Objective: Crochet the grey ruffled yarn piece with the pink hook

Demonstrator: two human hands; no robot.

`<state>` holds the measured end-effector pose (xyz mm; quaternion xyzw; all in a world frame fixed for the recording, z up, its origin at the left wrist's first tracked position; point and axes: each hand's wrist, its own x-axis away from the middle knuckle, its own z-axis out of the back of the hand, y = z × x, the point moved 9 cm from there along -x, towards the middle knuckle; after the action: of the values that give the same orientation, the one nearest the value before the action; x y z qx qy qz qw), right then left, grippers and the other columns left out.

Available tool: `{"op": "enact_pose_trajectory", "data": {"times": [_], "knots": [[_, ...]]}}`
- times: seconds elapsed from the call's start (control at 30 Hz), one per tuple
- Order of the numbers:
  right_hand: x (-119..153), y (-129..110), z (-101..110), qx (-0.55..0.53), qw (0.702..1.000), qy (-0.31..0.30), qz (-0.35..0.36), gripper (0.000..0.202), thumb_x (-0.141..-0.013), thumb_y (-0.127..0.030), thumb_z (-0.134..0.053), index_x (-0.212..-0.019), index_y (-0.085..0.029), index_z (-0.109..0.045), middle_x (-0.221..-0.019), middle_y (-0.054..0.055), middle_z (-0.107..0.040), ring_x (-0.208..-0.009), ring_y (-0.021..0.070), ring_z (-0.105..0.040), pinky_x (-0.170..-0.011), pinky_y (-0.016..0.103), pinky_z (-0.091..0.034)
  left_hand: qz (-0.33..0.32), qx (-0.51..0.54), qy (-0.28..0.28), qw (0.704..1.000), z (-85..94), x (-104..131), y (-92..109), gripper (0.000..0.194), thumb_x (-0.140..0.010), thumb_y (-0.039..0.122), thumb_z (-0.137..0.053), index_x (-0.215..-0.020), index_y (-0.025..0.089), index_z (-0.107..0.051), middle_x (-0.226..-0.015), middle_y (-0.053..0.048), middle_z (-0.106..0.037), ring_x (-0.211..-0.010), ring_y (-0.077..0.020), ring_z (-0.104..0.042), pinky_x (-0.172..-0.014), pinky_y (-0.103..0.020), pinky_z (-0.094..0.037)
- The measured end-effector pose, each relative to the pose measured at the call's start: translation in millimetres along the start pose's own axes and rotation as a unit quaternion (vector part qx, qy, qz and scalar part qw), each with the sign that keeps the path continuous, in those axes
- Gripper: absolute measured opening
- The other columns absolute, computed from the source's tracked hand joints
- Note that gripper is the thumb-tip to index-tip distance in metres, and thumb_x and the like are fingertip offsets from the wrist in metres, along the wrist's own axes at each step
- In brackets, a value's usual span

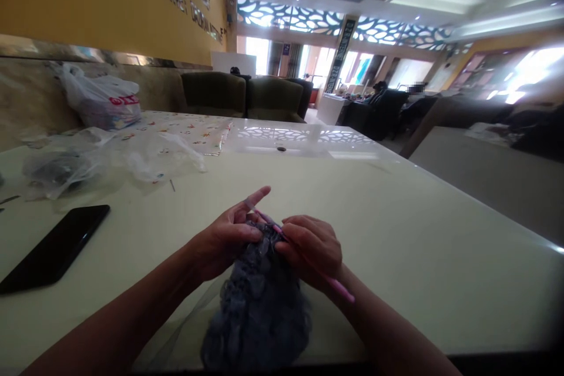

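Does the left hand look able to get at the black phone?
Probably yes: bare tabletop leads to the phone, but the left hand would first need to release the grey yarn work.

The table is pale and glossy, with a dark round hole towards its far end. A black phone lies flat at the left. Beyond it are a clear bag with something dark inside, a crumpled bag, a thin pin, a patterned sheet and a full white bag.
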<state>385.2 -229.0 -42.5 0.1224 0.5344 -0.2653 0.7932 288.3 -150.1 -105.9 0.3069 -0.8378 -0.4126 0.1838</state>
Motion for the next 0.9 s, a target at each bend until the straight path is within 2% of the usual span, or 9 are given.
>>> {"op": "enact_pose_trajectory", "data": {"times": [0.13,0.27,0.37,0.47,0.6,0.7,0.77,0.9], "knots": [[-2,21,3,-0.115,0.987,-0.029,-0.112,0.008,-0.092,-0.016,-0.058,-0.085,-0.017,-0.063,-0.077,0.004,-0.065,-0.066,0.0130,-0.061,-0.059,0.024,-0.046,-0.033,-0.013,0.011,0.999,6.5,1,18,0.090,-0.069,0.007,-0.071,-0.150,0.024,-0.035,-0.085,-0.001,-0.065,-0.069,-0.0118,-0.061,-0.064,-0.022,-0.049],[3,40,-2,-0.237,0.941,-0.053,-0.236,0.020,-0.093,-0.017,-0.056,-0.075,-0.017,-0.065,-0.071,0.002,-0.063,-0.067,0.0137,-0.062,-0.063,0.026,-0.050,-0.049,-0.052,0.008,0.997,7.4,2,24,0.085,-0.069,0.009,-0.072,-0.147,0.020,-0.041,-0.083,-0.001,-0.065,-0.065,-0.0102,-0.058,-0.060,-0.020,-0.047],[7,49,-5,-0.283,0.917,-0.051,-0.275,0.026,-0.094,-0.018,-0.055,-0.069,-0.018,-0.064,-0.064,0.001,-0.061,-0.068,0.0149,-0.064,-0.075,0.031,-0.054,-0.052,-0.075,0.004,0.996,7.2,2,22,0.081,-0.069,0.013,-0.073,-0.145,0.021,-0.045,-0.084,0.000,-0.064,-0.066,-0.0101,-0.057,-0.061,-0.020,-0.047],[5,50,-4,-0.260,0.928,-0.055,-0.261,0.027,-0.093,-0.016,-0.054,-0.068,-0.018,-0.063,-0.061,-0.001,-0.060,-0.065,0.0137,-0.062,-0.082,0.035,-0.055,-0.069,-0.105,0.010,0.992,8.4,1,24,0.079,-0.068,0.016,-0.074,-0.143,0.022,-0.049,-0.085,0.000,-0.064,-0.068,-0.0113,-0.057,-0.062,-0.022,-0.046],[-5,36,2,-0.136,0.973,-0.073,-0.174,0.026,-0.093,-0.017,-0.055,-0.067,-0.018,-0.061,-0.064,0.001,-0.061,-0.064,0.0138,-0.062,-0.072,0.031,-0.055,-0.095,-0.183,0.052,0.977,12.9,4,32,0.077,-0.071,0.016,-0.073,-0.143,0.027,-0.048,-0.086,0.001,-0.063,-0.075,-0.0129,-0.057,-0.070,-0.024,-0.045],[-10,26,4,-0.085,0.984,-0.104,-0.116,0.026,-0.093,-0.018,-0.054,-0.068,-0.017,-0.061,-0.066,0.002,-0.061,-0.065,0.0142,-0.062,-0.066,0.028,-0.053,-0.101,-0.231,0.072,0.965,12.9,5,35,0.075,-0.072,0.016,-0.072,-0.143,0.028,-0.049,-0.087,0.001,-0.062,-0.077,-0.0134,-0.056,-0.072,-0.025,-0.043],[-11,27,5,-0.091,0.981,-0.121,-0.117,0.027,-0.094,-0.019,-0.053,-0.069,-0.017,-0.061,-0.065,0.002,-0.061,-0.064,0.0136,-0.062,-0.062,0.027,-0.052,-0.102,-0.248,0.071,0.961,11.0,6,35,0.074,-0.072,0.016,-0.072,-0.142,0.027,-0.050,-0.087,0.001,-0.062,-0.075,-0.0131,-0.055,-0.071,-0.025,-0.042],[-9,38,5,-0.141,0.967,-0.132,-0.166,0.031,-0.096,-0.021,-0.050,-0.065,-0.017,-0.058,-0.060,0.000,-0.058,-0.059,0.0123,-0.059,-0.056,0.024,-0.048,-0.113,-0.284,0.057,0.950,6.1,7,35,0.069,-0.073,0.015,-0.069,-0.140,0.027,-0.053,-0.087,0.001,-0.061,-0.077,-0.0132,-0.054,-0.072,-0.024,-0.042]]}}
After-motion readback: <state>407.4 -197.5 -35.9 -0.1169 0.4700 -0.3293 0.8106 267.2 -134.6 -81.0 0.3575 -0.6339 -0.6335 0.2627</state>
